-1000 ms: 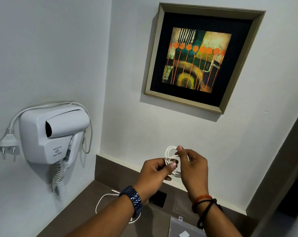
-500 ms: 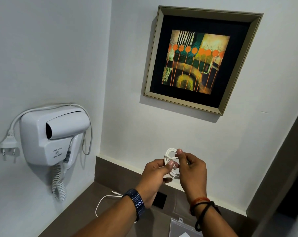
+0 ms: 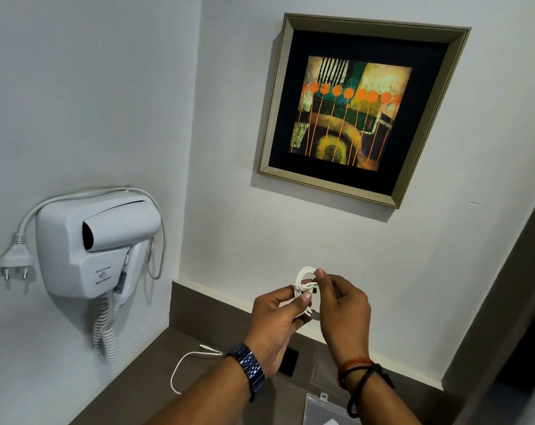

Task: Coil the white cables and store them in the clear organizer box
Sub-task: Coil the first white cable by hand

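Coiling is the step in hand, we judge: we hold a small bundle of white cable [image 3: 304, 285] up in front of the wall, well above the brown counter [image 3: 131, 391]. Our left hand [image 3: 275, 320] pinches the loops between thumb and fingers, and our right hand [image 3: 343, 305] pinches the same coil from the other side, forefinger on top of the loops. A dark connector tip pokes out between the two hands. The next move, as we read it, calls for tucking that loose end so the coil stays together, then lowering it to the clear organizer box [image 3: 327, 407] at the bottom edge. A second white cable [image 3: 183, 363] lies uncoiled on the counter, near our left wrist.

The box is cut off by the frame; we cannot tell whether it is open or what it holds. Our left forearm hides part of the loose cable.
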A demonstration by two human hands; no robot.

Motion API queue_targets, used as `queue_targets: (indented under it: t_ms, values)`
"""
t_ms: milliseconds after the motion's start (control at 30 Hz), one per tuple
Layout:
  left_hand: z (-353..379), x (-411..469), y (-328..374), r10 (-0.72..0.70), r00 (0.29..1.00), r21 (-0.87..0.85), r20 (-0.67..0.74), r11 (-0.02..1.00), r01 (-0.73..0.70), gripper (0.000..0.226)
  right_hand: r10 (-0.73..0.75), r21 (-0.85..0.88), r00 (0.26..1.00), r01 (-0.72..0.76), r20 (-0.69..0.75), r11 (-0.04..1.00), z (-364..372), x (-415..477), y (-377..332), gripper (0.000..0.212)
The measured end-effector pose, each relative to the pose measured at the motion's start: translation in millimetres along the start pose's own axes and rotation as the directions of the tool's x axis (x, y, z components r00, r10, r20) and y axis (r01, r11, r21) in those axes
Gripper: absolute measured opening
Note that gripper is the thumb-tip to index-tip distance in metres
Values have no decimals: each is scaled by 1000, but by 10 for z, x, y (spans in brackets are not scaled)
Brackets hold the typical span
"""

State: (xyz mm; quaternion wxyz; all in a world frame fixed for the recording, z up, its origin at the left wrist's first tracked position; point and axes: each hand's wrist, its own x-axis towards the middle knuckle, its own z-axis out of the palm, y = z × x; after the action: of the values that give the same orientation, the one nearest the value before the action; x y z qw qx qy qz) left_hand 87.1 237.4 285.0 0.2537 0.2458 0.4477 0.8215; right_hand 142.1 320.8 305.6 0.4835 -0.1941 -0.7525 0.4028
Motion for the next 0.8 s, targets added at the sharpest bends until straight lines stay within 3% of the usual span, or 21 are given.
queue_targets:
  t_ms: [133, 300, 600, 667, 800]
  values:
    - [23, -13, -2, 91, 995, 87, -40, 992, -87, 17, 5, 5, 1000, -5, -1, 1000, 10, 0, -2, 24]
    - [30, -14, 20, 130, 989, -20, -72, 991, -132, 21, -40, 15, 999, 40, -10, 999, 24, 13, -63, 25]
    - [1, 11, 79, -52, 998, -346, 32, 936, 60, 26, -4, -1, 1000, 4, -3, 1000, 9, 16, -25, 21]
    - [-5, 16, 94, -76, 997, -307, 23, 948, 80, 30, -8, -7, 1000, 8, 15, 1000, 17, -4, -3, 20]
    - [27, 32, 109, -128, 989, -67, -75, 990, 123, 48, -23, -16, 999, 24, 49, 1000, 34, -41, 11, 21]
